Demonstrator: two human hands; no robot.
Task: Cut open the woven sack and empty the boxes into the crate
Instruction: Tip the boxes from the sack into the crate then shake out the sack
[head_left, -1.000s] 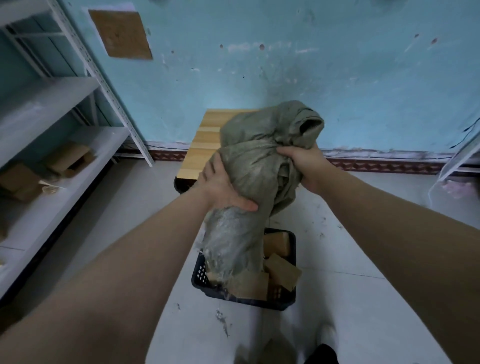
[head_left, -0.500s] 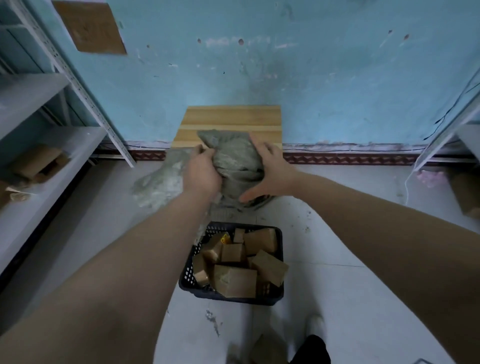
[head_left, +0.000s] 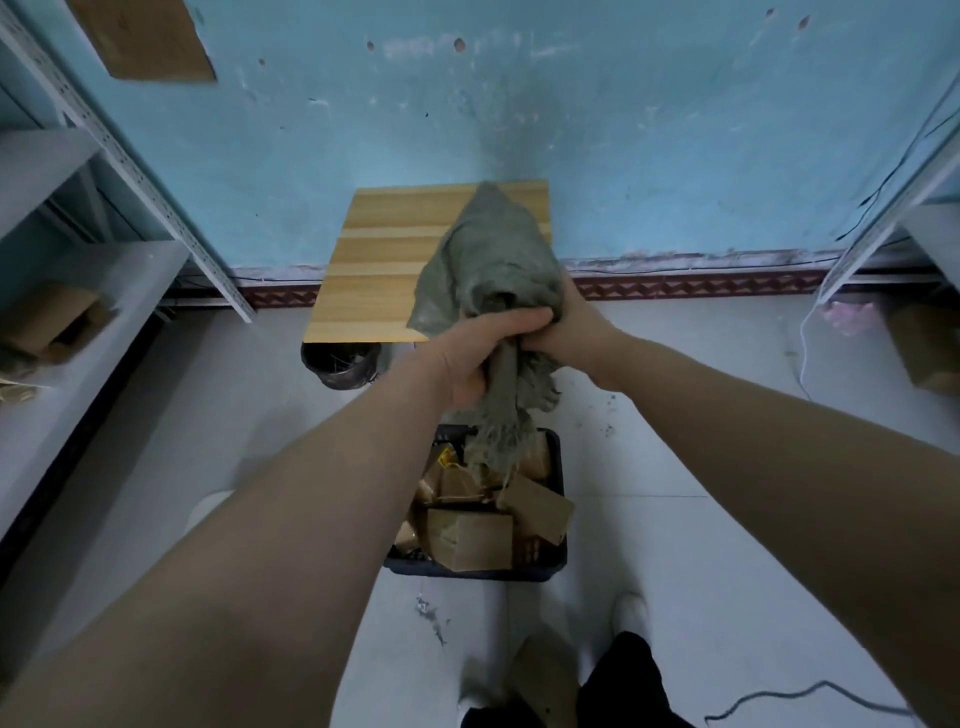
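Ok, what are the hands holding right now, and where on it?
Both hands grip the woven sack, bunched at its middle: left hand and right hand are clenched side by side, with the frayed end hanging over the crate of boxes.

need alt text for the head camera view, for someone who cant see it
Both hands, left hand and right hand, grip a bunched grey-green woven sack above a dark crate of cardboard boxes on a pale floor. Behind stand a small wooden table and a blue wall.
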